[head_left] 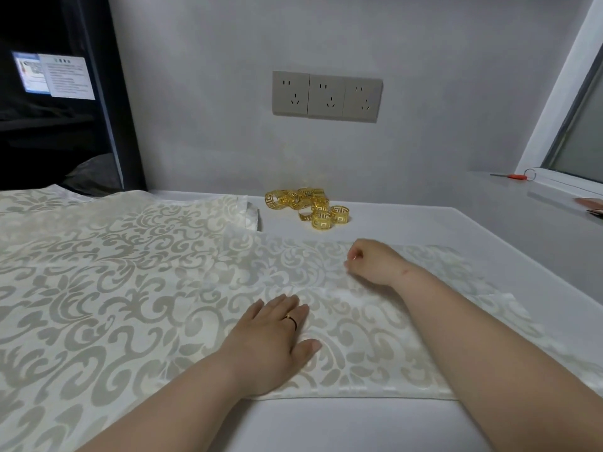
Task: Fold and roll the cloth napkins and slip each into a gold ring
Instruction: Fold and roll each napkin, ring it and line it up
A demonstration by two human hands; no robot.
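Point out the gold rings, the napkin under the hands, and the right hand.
gold rings (pixel 318 205): head view, pile's middle
napkin (pixel 368 340): head view, bare patterned middle
right hand (pixel 375 262): head view, its back

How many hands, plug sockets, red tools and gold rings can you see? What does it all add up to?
Hands: 2, left hand and right hand, both on the napkin
Plug sockets: 3
Red-handled tool: 1
Gold rings: one tangled pile, too overlapped to count
Total counted: 6
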